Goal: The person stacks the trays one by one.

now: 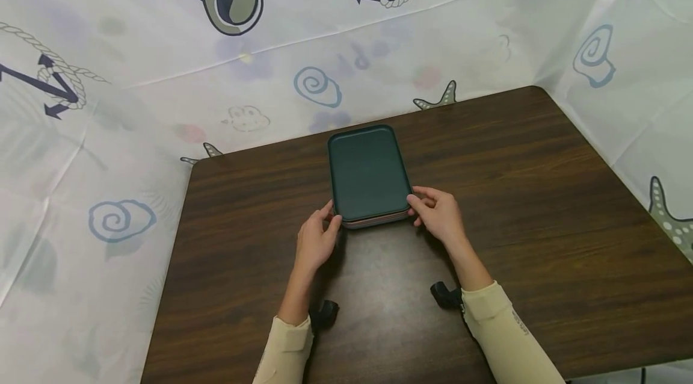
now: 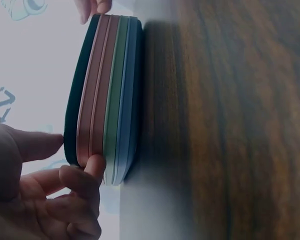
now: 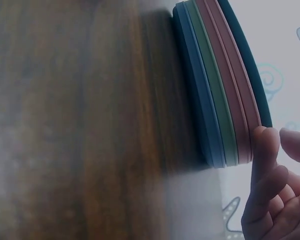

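Note:
A stack of rectangular trays lies on the table, with a dark green tray [image 1: 370,173] on top. Below it the wrist views show two pink trays [image 2: 101,90], a light green tray [image 3: 212,82] and blue at the bottom [image 3: 197,87]. At the near left corner my left hand [image 1: 316,238] pinches the dark green tray, thumb on its rim and a curled finger against the pink edges below. My right hand [image 1: 441,214] pinches the near right corner of that tray between thumb and forefinger. The far undersides are hidden.
The dark brown wooden table [image 1: 541,221] extends to both sides of the stack. A white cloth [image 1: 379,53] with sea drawings hangs behind it and along the sides. Black wrist mounts [image 1: 325,315] sit by both sleeves, low over the table.

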Available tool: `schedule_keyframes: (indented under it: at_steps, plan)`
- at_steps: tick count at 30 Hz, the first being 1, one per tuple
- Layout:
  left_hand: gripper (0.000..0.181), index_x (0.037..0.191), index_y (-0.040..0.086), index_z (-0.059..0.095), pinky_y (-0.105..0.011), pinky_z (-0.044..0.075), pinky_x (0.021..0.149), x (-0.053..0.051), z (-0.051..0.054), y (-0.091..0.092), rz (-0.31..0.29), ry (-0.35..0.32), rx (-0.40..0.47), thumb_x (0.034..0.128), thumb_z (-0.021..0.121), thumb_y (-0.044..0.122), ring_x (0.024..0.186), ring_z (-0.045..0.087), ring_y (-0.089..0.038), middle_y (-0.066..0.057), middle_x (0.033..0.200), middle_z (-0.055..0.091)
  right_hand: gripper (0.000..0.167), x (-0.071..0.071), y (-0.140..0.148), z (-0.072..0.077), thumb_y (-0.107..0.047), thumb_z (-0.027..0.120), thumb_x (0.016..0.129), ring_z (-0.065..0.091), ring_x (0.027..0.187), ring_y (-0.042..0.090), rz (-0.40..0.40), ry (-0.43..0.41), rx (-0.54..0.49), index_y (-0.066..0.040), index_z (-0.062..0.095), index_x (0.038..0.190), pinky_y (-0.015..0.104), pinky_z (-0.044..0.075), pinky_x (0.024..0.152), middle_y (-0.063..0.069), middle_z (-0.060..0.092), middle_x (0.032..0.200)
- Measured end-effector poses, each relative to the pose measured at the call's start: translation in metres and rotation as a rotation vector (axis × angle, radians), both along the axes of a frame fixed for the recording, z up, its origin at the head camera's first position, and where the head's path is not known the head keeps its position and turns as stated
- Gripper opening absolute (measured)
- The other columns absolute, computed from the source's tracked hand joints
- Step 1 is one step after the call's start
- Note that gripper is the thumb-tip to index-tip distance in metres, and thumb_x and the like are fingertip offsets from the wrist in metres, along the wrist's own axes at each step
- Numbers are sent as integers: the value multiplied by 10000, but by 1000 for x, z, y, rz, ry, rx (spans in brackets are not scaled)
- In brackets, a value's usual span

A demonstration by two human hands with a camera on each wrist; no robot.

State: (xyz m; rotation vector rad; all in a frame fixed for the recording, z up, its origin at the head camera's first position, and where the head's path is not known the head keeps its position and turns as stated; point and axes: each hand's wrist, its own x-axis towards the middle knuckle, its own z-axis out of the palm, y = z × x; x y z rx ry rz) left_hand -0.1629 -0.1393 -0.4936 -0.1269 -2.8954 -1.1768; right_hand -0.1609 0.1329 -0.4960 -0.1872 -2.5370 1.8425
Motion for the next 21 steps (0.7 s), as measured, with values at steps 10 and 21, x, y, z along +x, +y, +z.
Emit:
schedule_keyframes:
  at_steps: [10,21]
  plan:
    - [380,1346,71,595,-272,417,498,11,-2,-18,-60,-158,236,992,597,213,564,528,-150,-92,1036,624,519,8,6,-3,-343,596,985,662,659,328,82,-51,-48,-77,506,1421,248,418,442,140,720,924]
    - [372,1328,131,616,-312,418,501,22,14,-73,-25,-77,24,997,585,298,600,551,-192,-43,1089,628,561,19,59,6,-444,527,999,667,713,250,166,38,244,-62,522,1411,317,470,536,112,715,1009]
